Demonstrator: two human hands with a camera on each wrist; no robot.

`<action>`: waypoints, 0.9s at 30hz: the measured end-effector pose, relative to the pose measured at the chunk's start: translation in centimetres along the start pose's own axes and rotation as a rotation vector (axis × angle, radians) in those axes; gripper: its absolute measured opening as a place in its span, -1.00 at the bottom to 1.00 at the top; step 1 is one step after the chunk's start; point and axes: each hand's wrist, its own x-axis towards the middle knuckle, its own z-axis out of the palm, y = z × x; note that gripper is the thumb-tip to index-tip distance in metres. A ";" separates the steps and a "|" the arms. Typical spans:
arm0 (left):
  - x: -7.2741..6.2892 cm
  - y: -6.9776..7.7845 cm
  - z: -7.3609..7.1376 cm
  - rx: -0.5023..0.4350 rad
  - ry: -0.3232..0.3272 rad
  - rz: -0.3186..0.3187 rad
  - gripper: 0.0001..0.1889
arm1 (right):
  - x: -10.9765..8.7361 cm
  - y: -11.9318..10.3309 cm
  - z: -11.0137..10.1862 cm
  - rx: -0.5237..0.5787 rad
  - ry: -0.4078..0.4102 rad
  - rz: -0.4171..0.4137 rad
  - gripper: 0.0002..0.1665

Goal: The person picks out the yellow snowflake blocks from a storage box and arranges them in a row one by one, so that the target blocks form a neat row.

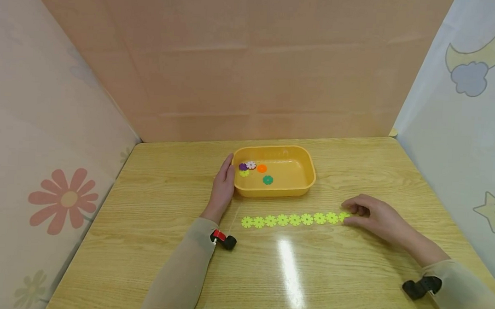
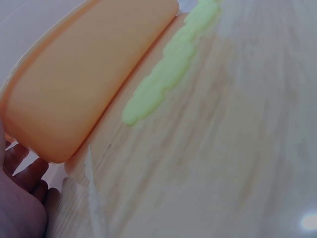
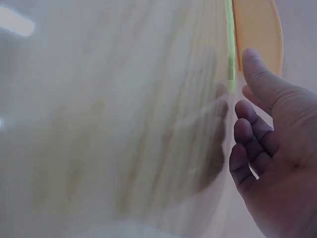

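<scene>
A row of yellow-green snowflake discs [image 1: 294, 219] lies flat on the table, edge to edge. At its right end is my right hand [image 1: 373, 217], its thumb and index finger apart on either side of the last disc [image 1: 344, 217]. In the right wrist view the thumb [image 3: 257, 69] stands away from the bent fingers. My left hand [image 1: 222, 188] rests along the left side of a yellow plastic tub [image 1: 279, 192], fingers extended against its wall. Inside the tub, toward its left, lie purple, white, yellow-green, orange and green discs [image 1: 268, 180].
The wooden table [image 1: 144, 242] meets a pinkish backdrop [image 1: 234, 80] behind the tub. Printed cloth walls stand at left, with a flower [image 1: 69, 199], and at right, with a star [image 1: 494, 212]. Each sleeve carries a small black wrist camera [image 1: 229, 242].
</scene>
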 end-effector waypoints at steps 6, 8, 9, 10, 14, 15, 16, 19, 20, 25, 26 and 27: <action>0.0 0.0 0.0 -0.007 -0.003 0.001 -0.37 | 1.5 -1.1 -0.3 -0.029 0.058 -0.019 -0.54; -0.1 0.0 0.0 -0.007 -0.004 0.000 -0.37 | 2.2 -1.7 -0.3 -0.029 0.087 -0.028 -0.53; -0.1 0.0 0.0 -0.008 -0.005 0.000 -0.37 | 2.5 -2.0 -0.4 -0.032 0.100 -0.036 -0.52; -0.1 0.0 0.0 -0.008 -0.005 0.001 -0.37 | 2.9 -2.2 -0.4 -0.032 0.113 -0.047 -0.52; -0.1 -0.1 0.0 -0.006 -0.003 0.006 -0.38 | 4.6 -3.4 -0.4 -0.036 0.132 -0.089 -0.49; -0.1 -0.1 0.0 -0.003 -0.004 0.007 -0.38 | 5.1 -3.7 -0.3 -0.035 0.131 -0.100 -0.49; -0.1 -0.1 -0.1 0.000 -0.006 0.010 -0.38 | 5.5 -4.0 -0.3 -0.034 0.127 -0.110 -0.48; -0.1 -0.2 -0.1 0.003 -0.008 0.020 -0.38 | 6.9 -4.9 0.0 -0.021 0.105 -0.116 -0.48; -0.1 -0.2 -0.1 0.002 -0.008 0.022 -0.38 | 7.4 -5.2 0.2 -0.014 0.097 -0.117 -0.48; -0.1 -0.3 -0.1 -0.004 -0.006 0.030 -0.37 | 9.5 -6.7 0.9 0.031 0.052 -0.112 -0.44; -0.1 -0.3 -0.1 -0.005 -0.007 0.030 -0.37 | 9.9 -7.0 1.0 0.036 0.045 -0.114 -0.44; -0.1 -0.3 -0.1 -0.006 -0.008 0.031 -0.37 | 10.3 -7.3 1.1 0.046 0.036 -0.114 -0.43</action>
